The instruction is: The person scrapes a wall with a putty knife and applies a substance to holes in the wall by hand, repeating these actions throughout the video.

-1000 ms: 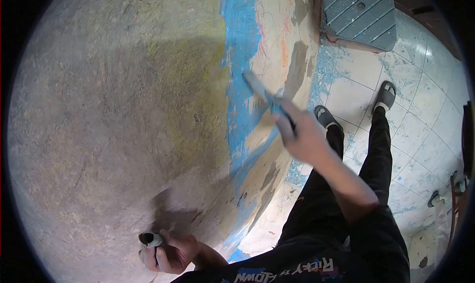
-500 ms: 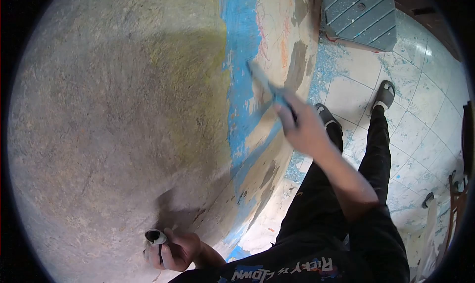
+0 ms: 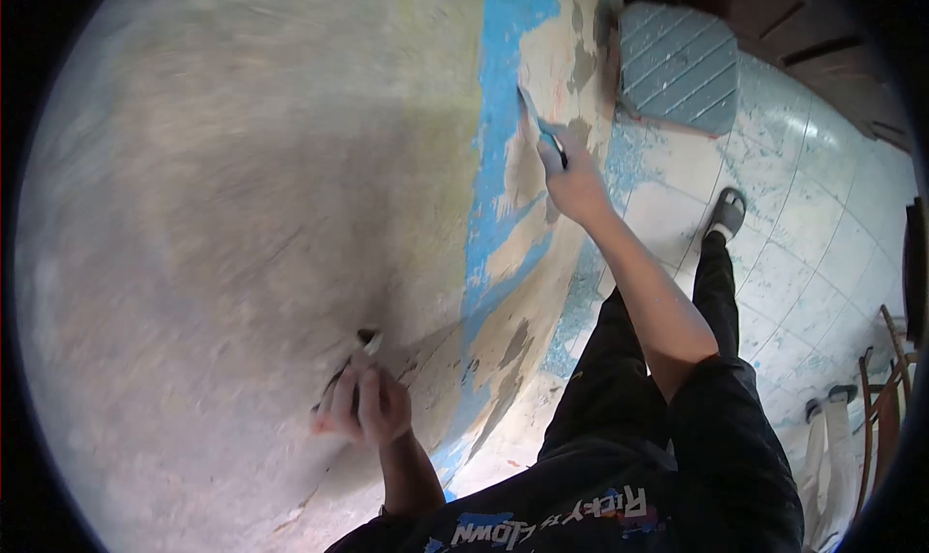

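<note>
My right hand (image 3: 578,183) is closed around the handle of a paint scraper (image 3: 530,116). The scraper's blade rests along the edge between the strip of blue paint (image 3: 498,98) and the pale, patchy surface (image 3: 544,69) on the wall. Lower down, my left hand (image 3: 368,400) is held in front of the bare grey-brown wall (image 3: 223,263), fingers wrapped round a small tool with a dark rounded end (image 3: 369,338). What kind of tool it is I cannot tell.
A grey ribbed step stool (image 3: 677,69) stands on the tiled floor (image 3: 774,263) by the wall. Blue paint flakes litter the tiles along the wall's foot. A wooden frame (image 3: 868,427) and pale cloth (image 3: 828,466) with dark footwear are at the far right. My sandalled foot (image 3: 728,210) is on the tiles.
The view has shifted. My right hand and the scraper have moved up along the paint edge. My left hand has risen and turned, still gripping its tool.
</note>
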A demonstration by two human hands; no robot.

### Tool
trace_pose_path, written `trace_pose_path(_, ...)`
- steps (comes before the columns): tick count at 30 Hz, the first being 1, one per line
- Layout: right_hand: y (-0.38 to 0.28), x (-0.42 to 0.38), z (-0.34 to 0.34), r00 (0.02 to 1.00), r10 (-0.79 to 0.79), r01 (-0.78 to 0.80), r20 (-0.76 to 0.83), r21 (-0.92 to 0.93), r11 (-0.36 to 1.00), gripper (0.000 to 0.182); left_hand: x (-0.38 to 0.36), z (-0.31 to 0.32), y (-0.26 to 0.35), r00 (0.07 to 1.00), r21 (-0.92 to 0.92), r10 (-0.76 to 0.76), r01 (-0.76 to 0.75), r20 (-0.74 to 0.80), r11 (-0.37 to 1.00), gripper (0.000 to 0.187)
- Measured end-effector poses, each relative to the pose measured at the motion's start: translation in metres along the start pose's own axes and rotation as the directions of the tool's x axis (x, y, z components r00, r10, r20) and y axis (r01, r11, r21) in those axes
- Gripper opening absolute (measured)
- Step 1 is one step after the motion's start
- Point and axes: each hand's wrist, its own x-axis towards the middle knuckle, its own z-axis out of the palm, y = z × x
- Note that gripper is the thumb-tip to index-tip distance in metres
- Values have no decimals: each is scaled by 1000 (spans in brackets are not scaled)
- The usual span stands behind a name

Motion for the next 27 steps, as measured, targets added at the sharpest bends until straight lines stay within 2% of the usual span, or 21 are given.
trace_pose_path(2, 25, -13, 9, 996, -90, 85, -28, -147, 985, 37, 5, 2, 4, 1000, -7, -17, 17, 5, 1000, 19)
trace_pose_path(3, 23, -42, 16, 999, -42, 41, -5, -41, 998, 34, 9, 4, 6, 1000, -4, -30, 30, 1, 1000, 18)
trace_pose_path(4, 16, -77, 14, 996, 47, -39, 76, -100, 994, 34, 13, 4, 6, 999, -1, -48, 48, 2, 999, 18)
trace_pose_path(5, 16, -100, 4, 937, 136, -102, 322, -121, 987, 35, 15, 3, 7, 998, 1, -66, 66, 6, 998, 17)
trace_pose_path(6, 27, -125, 2, 902, 88, -60, 423, -77, 995, 34, 15, 3, 7, 996, -1, -85, 85, 9, 996, 19)
trace_pose_path(8, 35, -154, -20, 861, 52, -95, 506, 58, 994, 32, 14, 0, 6, 993, -2, -119, 119, 25, 993, 24)
trace_pose_path(11, 12, -160, -99, 878, 241, -231, 413, -75, 970, 28, 29, -14, 16, 973, -56, -210, 216, 98, 975, 26)
trace_pose_path(13, -6, -138, -165, 782, 520, -508, 344, -132, 851, 33, 34, -20, 21, 956, -137, -282, 292, 86, 947, 26)
trace_pose_path(15, 10, -99, -216, 759, 605, -604, 240, -85, 792, 31, 43, -26, 32, 928, -235, -366, 372, 70, 898, 25)
trace_pose_path(18, -37, -57, -265, 808, 583, -589, 88, 134, 797, 27, 51, -38, 44, 866, -348, -496, 482, 54, 804, 27)
trace_pose_path(20, -65, -34, -283, 844, 532, -529, 65, 253, 810, 27, 47, -41, 48, 830, -369, -554, 536, 66, 759, 32)
trace_pose_path(23, -99, -12, -287, 854, 520, -500, 2, 275, 821, 24, 47, -43, 59, 767, -364, -636, 617, 80, 698, 32)
trace_pose_path(27, -107, -1, -282, 823, 566, -567, 50, 108, 816, 22, 61, -39, 71, 737, -441, -676, 615, 26, 654, 28)
